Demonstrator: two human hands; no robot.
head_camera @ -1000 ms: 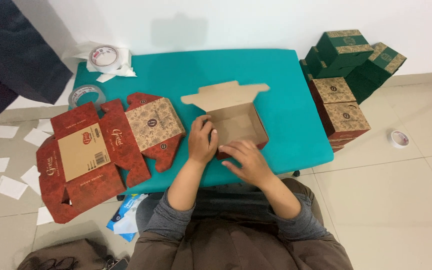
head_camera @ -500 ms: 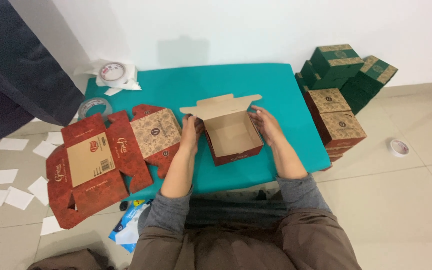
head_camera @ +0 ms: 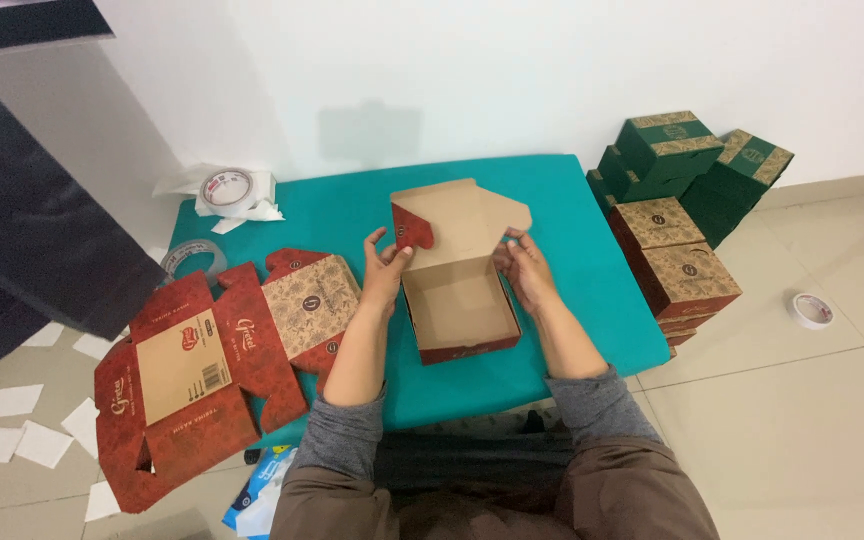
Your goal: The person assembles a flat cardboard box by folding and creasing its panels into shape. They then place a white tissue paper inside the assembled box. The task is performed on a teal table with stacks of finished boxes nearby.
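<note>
2 hands, left hand [head_camera: 387,270], right hand [head_camera: 524,268], gripping empty open box [head_camera: 460,305]

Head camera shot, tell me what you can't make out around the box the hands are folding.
- Box: its outer front and underside face away from the head view.
- Left hand: fingertips partly hidden behind the red side flap.
- Right hand: fingertips tucked behind the lid flap.
- Flat red blanks: lower sheets covered by the top one.
- Stacked boxes: bottom ones hidden by the teal table edge.
</note>
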